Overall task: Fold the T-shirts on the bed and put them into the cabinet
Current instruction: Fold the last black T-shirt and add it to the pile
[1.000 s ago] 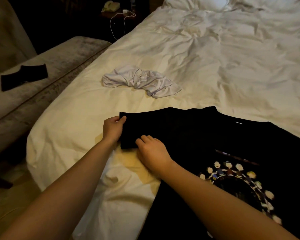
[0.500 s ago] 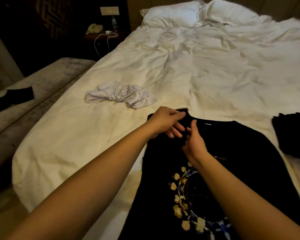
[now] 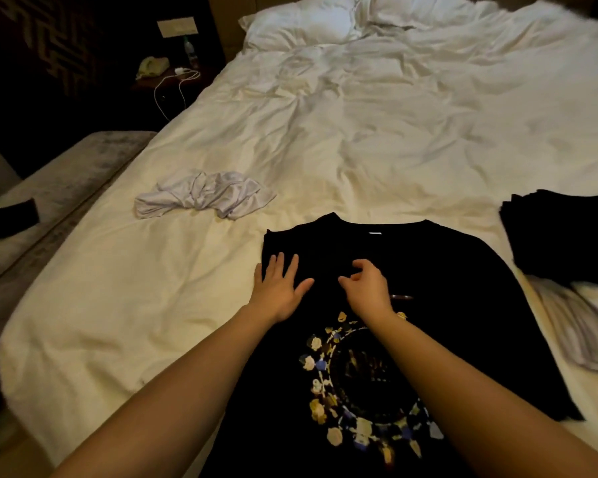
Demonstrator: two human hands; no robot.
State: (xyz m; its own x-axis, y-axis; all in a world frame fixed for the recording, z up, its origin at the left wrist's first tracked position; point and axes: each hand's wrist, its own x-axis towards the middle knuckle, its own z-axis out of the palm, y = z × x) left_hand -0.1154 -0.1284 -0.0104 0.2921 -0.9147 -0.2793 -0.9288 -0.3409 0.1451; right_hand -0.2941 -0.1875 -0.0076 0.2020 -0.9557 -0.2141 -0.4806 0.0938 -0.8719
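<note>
A black T-shirt (image 3: 463, 305) lies flat on a white bed (image 3: 377, 139), print side up. Its hem runs off the bottom of the picture, and both forearms cover parts of it. The ring-shaped print on the chest is blurred; its small figures cannot be made out. The shirt's long axis runs from the near edge of the bed toward the pillows (image 3: 301, 25), collar at the far end. Its left sleeve is folded in over the body, giving a straight left edge.

The left hand (image 3: 278, 288) lies flat on that folded edge, fingers straight and spread, its grip open. The right hand (image 3: 368, 288) is beside it over the chest, fingers loosely curled, holding nothing.

A crumpled white T-shirt (image 3: 204, 198) lies on the sheet beyond and to the left, well apart. A dark pile of cloth (image 3: 563, 236), cut off at the right, sits just beside the shirt's right shoulder. Wrinkled open sheet stretches beyond the collar and to the left, up to the bed's left edge.
</note>
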